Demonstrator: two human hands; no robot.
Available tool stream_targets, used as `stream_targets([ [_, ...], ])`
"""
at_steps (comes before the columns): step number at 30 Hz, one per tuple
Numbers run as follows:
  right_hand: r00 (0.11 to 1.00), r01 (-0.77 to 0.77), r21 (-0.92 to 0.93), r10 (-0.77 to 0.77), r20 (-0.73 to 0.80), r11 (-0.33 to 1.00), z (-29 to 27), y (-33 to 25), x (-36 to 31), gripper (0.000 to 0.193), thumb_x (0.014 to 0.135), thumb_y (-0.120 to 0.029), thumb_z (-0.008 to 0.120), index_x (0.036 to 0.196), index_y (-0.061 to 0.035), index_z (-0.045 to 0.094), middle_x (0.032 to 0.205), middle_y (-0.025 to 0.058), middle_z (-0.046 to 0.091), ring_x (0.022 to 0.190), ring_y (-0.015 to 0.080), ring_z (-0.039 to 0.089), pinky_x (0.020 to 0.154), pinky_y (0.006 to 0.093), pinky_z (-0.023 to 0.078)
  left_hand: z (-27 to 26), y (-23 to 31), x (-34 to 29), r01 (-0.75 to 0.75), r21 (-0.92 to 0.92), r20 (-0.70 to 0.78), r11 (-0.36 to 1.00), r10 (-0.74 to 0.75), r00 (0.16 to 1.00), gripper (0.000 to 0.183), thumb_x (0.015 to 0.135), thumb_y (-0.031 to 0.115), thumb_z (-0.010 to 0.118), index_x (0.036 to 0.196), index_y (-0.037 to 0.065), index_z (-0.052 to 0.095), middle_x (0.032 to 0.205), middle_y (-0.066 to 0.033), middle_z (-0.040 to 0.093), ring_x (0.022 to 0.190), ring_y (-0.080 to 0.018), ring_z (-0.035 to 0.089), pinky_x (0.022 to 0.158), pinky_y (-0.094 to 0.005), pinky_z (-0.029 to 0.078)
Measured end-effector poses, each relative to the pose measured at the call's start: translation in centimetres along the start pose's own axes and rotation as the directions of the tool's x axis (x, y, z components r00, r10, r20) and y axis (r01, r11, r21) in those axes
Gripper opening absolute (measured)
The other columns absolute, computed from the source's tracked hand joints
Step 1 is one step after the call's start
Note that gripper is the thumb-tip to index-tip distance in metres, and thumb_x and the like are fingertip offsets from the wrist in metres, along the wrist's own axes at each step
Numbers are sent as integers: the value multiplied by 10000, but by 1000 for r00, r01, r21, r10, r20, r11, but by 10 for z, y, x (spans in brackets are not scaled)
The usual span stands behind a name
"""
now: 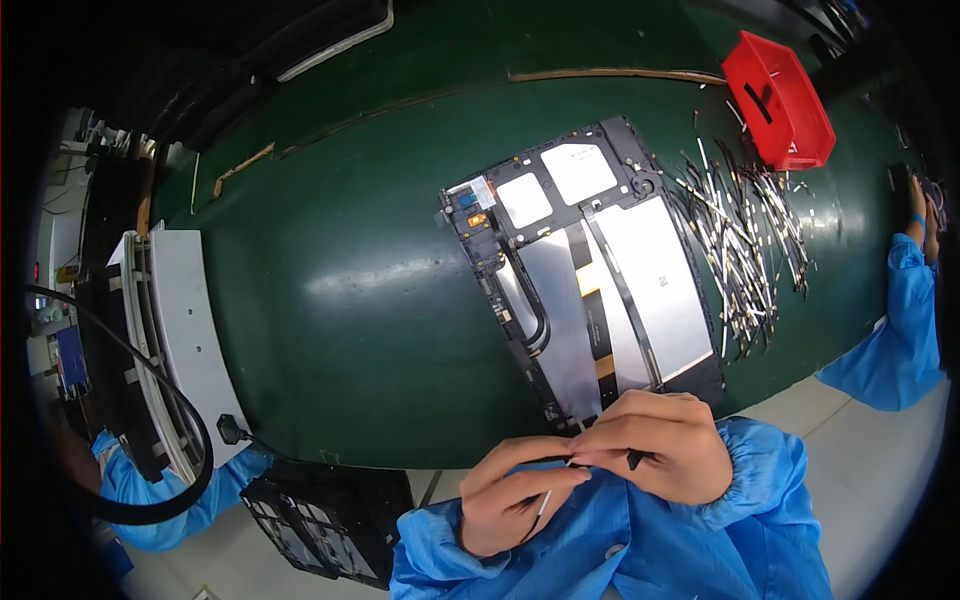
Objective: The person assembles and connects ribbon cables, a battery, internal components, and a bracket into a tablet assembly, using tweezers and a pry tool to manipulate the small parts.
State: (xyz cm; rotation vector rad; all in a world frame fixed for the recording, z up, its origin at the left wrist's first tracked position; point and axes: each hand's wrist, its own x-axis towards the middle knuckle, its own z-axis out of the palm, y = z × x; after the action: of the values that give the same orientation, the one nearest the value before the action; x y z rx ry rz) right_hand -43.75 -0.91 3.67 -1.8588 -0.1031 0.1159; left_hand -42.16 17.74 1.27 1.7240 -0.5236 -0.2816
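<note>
My left hand [508,495] and my right hand [662,447] meet just in front of the bench's near edge, fingers closed in a pinch. Between them runs a thin black-and-white cable [541,508], its white stretch hanging below the left fingers. A short black end pokes out by the right fingers. Directly beyond my hands lies an opened flat electronic device [665,285], black-framed, with silver plates, a black cable along its left side and an orange connector. Its near edge is partly covered by my right hand.
Right of the device is a loose pile of similar cables [735,250], with a red bin [785,105] behind it. White panels [185,330] stand at the left. More black devices [320,525] sit below the bench edge. Blue-sleeved people work at right [875,350] and left [150,500].
</note>
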Motion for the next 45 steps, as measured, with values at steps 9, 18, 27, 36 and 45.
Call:
stream_targets([
  [9,966,76,-9,-75,-245,997,5,7,-1,134,705,-30,731,832,-20,689,764,101,645,653,218,647,564,283,507,19,-1,-14,82,-331,-53,940,-106,993,475,730,-56,718,1161,-1,525,1095,-231,604,981,-271,629,853,-342,497],
  [18,925,350,-116,-363,-112,929,-14,1,-9,286,620,-26,627,904,-35,664,835,71,613,643,206,617,544,284,491,4,4,27,-232,289,104,929,211,972,478,688,23,752,1127,37,561,985,-116,667,1027,-259,597,905,-373,427],
  [27,564,-192,-535,-354,-746,823,-210,38,29,209,840,-140,652,965,27,670,806,65,664,713,70,567,615,197,425,2,-5,30,-193,222,97,956,175,980,262,668,-11,706,916,76,704,804,-28,706,993,-214,640,937,-406,411],
  [36,776,-191,-472,-162,-610,861,-146,7,22,280,889,-168,581,1062,50,611,888,63,504,709,110,444,619,223,341,-12,-15,43,-101,89,-10,991,102,995,122,663,29,747,761,81,695,955,-106,695,1146,-334,550,1050,-500,284],
  [45,990,5,-172,-29,-135,985,1,8,-9,191,704,10,658,894,26,655,812,105,573,719,218,560,642,310,478,-22,-36,80,-228,104,92,968,219,971,181,612,163,804,779,162,734,1030,-48,685,1164,-310,534,1040,-460,281],
])
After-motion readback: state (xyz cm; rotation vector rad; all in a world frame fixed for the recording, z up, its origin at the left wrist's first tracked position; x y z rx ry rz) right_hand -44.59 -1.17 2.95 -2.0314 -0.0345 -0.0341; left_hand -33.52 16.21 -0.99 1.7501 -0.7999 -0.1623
